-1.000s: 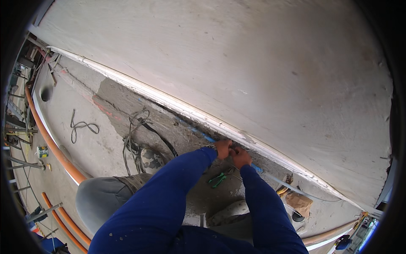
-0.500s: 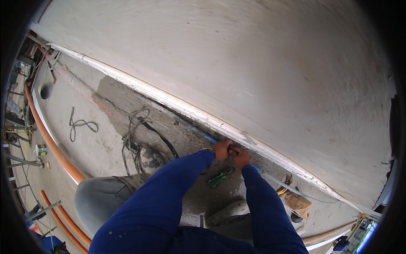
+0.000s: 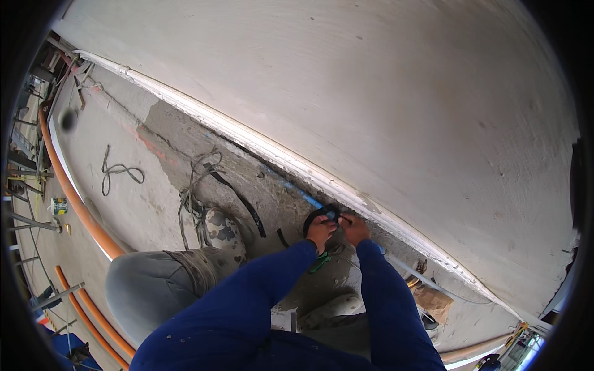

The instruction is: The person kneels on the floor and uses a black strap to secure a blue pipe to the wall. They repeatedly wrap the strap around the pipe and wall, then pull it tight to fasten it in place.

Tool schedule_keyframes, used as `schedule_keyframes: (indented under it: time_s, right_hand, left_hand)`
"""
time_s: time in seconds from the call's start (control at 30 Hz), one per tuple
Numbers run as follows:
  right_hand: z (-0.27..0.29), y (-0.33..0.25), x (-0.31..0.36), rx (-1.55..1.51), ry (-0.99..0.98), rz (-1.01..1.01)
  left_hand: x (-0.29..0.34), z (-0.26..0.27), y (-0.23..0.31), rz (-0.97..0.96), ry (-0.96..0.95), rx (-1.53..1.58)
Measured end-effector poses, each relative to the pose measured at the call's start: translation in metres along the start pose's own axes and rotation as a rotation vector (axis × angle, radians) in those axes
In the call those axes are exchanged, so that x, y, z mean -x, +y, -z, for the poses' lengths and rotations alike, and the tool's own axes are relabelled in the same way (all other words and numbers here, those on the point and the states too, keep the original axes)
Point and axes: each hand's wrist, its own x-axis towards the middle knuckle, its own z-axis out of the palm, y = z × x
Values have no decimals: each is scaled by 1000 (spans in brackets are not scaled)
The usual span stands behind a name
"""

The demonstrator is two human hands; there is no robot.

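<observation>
A blue pipe [image 3: 306, 198] lies along the foot of the wall and runs in under a black strip [image 3: 311, 216], perhaps rubber or tape. The strip loops out beside my left hand [image 3: 320, 233], whose fingers are closed on it. My right hand [image 3: 354, 229] is closed just to the right, at the wrapped spot; its fingertips are partly hidden, and I cannot tell if they grip strip or pipe. Green-handled pliers [image 3: 320, 263] rest on the floor below my left wrist, partly covered. Another black strip [image 3: 241, 201] lies left of my hands.
A white ledge [image 3: 247, 133] borders the big grey wall [image 3: 346, 93]. Tangled cord [image 3: 197, 185] lies by my boot [image 3: 224, 232]. Brown paper packaging [image 3: 433, 303] is at the right. A long orange pipe [image 3: 80, 210] curves past on the left, near a small tub [image 3: 59, 206].
My left hand has dropped slightly back from the pipe, and a black loop now shows beside it. My right hand stays nearly in place. The pliers are now more covered.
</observation>
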Motion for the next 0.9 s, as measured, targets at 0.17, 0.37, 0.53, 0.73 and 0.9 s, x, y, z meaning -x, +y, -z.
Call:
schedule_keyframes:
  time_s: [0.17, 0.37, 0.53, 0.73, 0.9]
  right_hand:
    - [2, -6, 2, 14, 5, 22]
    - [0, -8, -2, 8, -36, -50]
    - [3, 4, -1, 16, -29, -51]
    - [1, -3, 3, 27, -10, -41]
    - [1, -5, 6, 4, -9, -36]
  left_hand:
    - [-18, 11, -36, -26, -158, 383]
    - [-41, 14, -32, 83, -196, 372]
    - [-21, -9, -3, 185, -35, 87]
    - [-3, -15, 23, 164, -15, -456]
    - [16, -11, 30, 163, -22, -703]
